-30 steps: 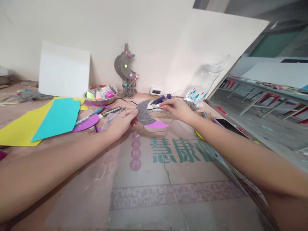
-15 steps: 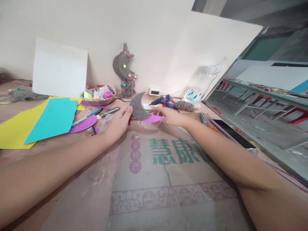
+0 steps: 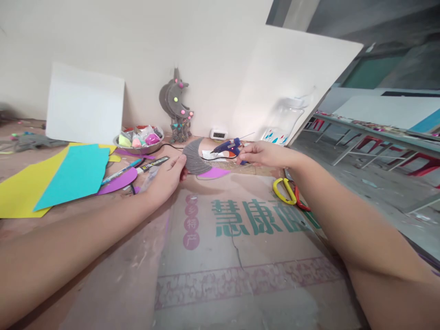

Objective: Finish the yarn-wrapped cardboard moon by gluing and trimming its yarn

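My left hand point(image 3: 172, 176) is closed on a crescent point(image 3: 195, 158) wound with grey yarn, thumb on its near face. The crescent's lower right tip is bare purple sheet point(image 3: 215, 173). A loose grey strand curves under this tip towards my right hand point(image 3: 256, 153). That hand is raised to the right, its fingertips pinched, apparently on the yarn; the strand blurs out near the fingers. Just behind the fingers lies a blue glue gun point(image 3: 227, 146), nozzle to the left; its handle is partly hidden. Scissors point(image 3: 285, 190) with yellow and red handles lie below my right wrist.
A metal bowl point(image 3: 139, 147) of bright clay packets and a hanging grey moon ornament point(image 3: 175, 101) stand at the back. Yellow and turquoise sheets point(image 3: 74, 174) lie left. A small clock point(image 3: 219, 134) and clear bottle point(image 3: 283, 121) are by the wall. Printed plastic point(image 3: 220, 284) covers the front.
My right hand has moved right, away from the crescent's purple tip, towards the glue gun. My left hand still holds the crescent. The yellow scissor handle has come into view.
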{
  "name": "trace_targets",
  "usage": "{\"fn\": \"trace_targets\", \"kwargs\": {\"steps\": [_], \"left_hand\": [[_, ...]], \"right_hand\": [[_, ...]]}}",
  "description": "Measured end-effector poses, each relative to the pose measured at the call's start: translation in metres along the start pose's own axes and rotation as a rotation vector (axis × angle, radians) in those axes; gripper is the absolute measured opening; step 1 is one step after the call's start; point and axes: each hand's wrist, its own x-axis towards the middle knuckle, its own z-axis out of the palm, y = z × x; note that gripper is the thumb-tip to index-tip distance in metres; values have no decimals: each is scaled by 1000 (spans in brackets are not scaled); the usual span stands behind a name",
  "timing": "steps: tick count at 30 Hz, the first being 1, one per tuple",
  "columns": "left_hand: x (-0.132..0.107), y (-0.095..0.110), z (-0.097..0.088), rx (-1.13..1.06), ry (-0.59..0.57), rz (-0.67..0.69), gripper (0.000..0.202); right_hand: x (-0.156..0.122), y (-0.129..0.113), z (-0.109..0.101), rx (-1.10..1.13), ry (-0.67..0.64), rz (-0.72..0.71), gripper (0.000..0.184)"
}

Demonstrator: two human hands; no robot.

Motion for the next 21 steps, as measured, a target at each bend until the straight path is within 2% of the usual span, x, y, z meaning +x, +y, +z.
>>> {"fn": "trace_targets", "kwargs": {"steps": [1, 3, 5, 6, 8, 9, 10, 12, 14, 18, 21], "left_hand": [[-1, 2, 0, 26, -2, -13, 37], [-1, 2, -1, 43, -6, -24, 38], [1, -3, 1, -11, 9, -20, 36], [3, -6, 2, -53, 2, -27, 35], [7, -13, 4, -176, 67, -62, 33], [9, -15, 4, -225, 81, -76, 32], [9, -16, 5, -260, 92, -86, 31], [9, -15, 5, -277, 81, -87, 32], [6, -10, 5, -233, 54, -71, 34], [-3, 3, 4, -74, -9, 30, 35], [-8, 10, 5, -2, -82, 125, 34]], "right_hand": [[-1, 1, -4, 40, -5, 32, 32], [-3, 0, -13, 130, -102, 88, 37], [-8, -3, -22, 155, -162, 91, 39], [-10, -4, -26, 129, -227, 80, 38], [-12, -6, -29, -4, -343, 47, 37], [-11, -5, -28, -103, -344, 37, 36], [-10, -4, -25, -205, -295, 33, 35], [-3, 0, -11, -366, -86, 29, 32], [5, 3, 9, -377, 60, -14, 29], [19, 5, 56, -361, 151, -118, 27], [26, 1, 83, -310, 171, -311, 33]]}}
